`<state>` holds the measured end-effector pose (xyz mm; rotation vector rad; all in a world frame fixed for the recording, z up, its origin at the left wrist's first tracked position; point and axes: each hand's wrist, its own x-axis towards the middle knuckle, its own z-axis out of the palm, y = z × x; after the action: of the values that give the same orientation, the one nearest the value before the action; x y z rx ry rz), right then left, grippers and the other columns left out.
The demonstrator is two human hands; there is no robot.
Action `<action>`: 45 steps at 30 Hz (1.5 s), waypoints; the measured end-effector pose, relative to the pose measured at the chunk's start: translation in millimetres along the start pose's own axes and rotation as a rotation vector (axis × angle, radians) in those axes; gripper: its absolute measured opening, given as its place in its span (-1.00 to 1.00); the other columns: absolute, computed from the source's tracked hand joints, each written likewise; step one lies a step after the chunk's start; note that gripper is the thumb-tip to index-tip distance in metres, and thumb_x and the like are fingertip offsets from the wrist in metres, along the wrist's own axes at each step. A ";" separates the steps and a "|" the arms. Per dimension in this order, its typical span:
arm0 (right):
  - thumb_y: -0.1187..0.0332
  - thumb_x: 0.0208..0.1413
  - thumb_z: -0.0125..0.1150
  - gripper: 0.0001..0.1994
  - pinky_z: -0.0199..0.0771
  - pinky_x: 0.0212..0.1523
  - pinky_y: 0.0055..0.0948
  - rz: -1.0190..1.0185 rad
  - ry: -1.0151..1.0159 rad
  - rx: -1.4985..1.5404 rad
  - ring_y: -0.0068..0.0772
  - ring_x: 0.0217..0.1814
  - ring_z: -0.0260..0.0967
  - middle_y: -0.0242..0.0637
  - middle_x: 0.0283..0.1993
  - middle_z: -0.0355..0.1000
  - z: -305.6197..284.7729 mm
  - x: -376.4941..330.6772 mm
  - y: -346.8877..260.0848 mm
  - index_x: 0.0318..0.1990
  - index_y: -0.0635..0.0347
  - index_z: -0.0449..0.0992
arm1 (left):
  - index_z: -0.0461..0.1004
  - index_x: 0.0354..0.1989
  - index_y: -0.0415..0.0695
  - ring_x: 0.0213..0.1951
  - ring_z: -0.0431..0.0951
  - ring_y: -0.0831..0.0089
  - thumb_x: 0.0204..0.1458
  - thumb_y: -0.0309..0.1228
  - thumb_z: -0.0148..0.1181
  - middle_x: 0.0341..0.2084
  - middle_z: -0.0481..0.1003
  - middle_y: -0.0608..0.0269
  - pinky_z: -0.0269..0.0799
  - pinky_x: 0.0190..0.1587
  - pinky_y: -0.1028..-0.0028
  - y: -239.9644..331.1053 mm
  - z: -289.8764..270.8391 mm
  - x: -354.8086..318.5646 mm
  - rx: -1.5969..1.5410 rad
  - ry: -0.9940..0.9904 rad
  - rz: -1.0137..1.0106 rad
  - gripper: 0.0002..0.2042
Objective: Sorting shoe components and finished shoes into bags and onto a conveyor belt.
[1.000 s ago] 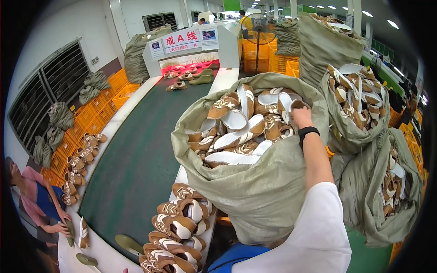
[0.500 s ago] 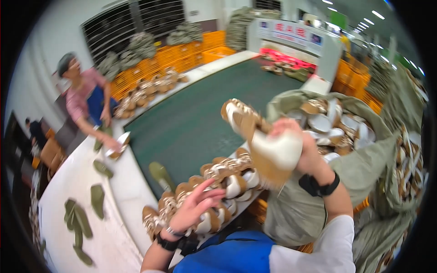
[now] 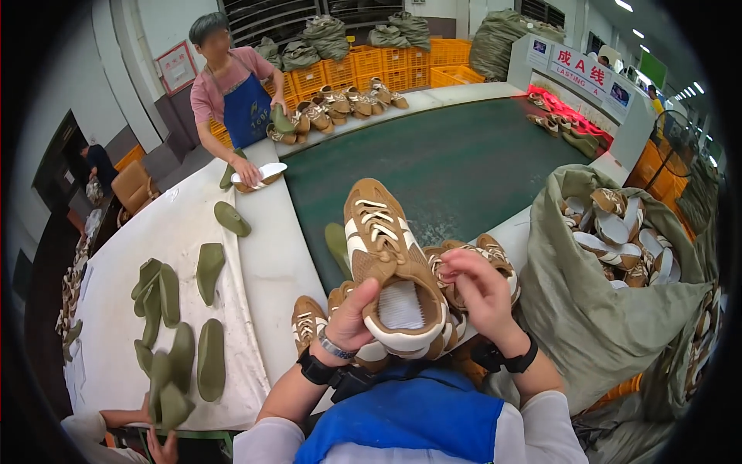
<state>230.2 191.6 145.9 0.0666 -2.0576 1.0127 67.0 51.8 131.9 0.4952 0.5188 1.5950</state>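
Observation:
A brown and white lace-up sneaker (image 3: 382, 224) is held up in front of me, toe away and its pale insole showing. My left hand (image 3: 350, 315) grips it at the left side of the collar, thumb over the edge. Close to the collar's right side is my right hand (image 3: 483, 298), its fingers bent but apart, with nothing visible in them. Beneath, a row of similar sneakers (image 3: 308, 323) lies along the near white ledge, partly covered by my hands and the held shoe.
Green shoe lasts (image 3: 210, 359) lie on a white-covered table (image 3: 197, 255). To the right stands a fabric sack (image 3: 610, 332) full of sneakers. Across the green conveyor belt (image 3: 471, 170), a person in a blue apron (image 3: 247, 108) handles a sneaker. Another person's hands (image 3: 160, 445) touch lasts at lower left.
The sneaker has passed from my right hand into my left and moved to the middle, upright toe away. My right hand has come off it. The view has turned right-to-left, showing more lasts.

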 end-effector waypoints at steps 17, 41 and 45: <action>0.55 -0.05 0.08 -0.55 0.43 -0.32 -0.61 0.455 0.096 0.048 -0.55 -0.29 0.42 -0.23 -0.25 0.44 35.9 31.4 -11.7 0.06 0.22 0.22 | 0.02 0.16 -0.10 0.06 0.29 0.39 0.11 -0.08 -0.11 0.03 0.25 0.19 0.27 0.08 0.38 2.4 -11.9 10.9 0.104 0.204 0.108 -0.48; 0.47 -0.13 0.16 -0.43 0.40 -0.43 -0.34 0.079 -0.011 -0.195 -0.16 -0.41 0.35 -0.19 -0.38 0.29 40.1 40.6 -15.6 0.13 0.09 0.20 | 0.19 0.02 -0.26 -0.21 0.51 0.21 -0.23 -0.58 0.16 -0.24 0.45 -0.03 0.48 -0.22 0.42 36.2 20.3 -10.3 1.600 0.450 0.704 -0.47; 0.57 -0.11 0.10 -0.61 0.37 -0.51 -0.41 -0.005 -0.015 -0.328 -0.24 -0.51 0.31 -0.22 -0.41 0.29 45.7 33.3 -7.9 -0.03 0.18 0.34 | 0.17 -0.06 -0.26 -0.31 0.56 0.19 -0.14 -0.64 0.05 -0.37 0.50 -0.06 0.49 -0.30 0.45 30.3 15.8 -8.8 1.697 0.516 0.800 -0.60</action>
<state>181.4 164.8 158.6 -0.0911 -2.2094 0.6619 53.0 41.5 162.6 1.6878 2.3211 1.6448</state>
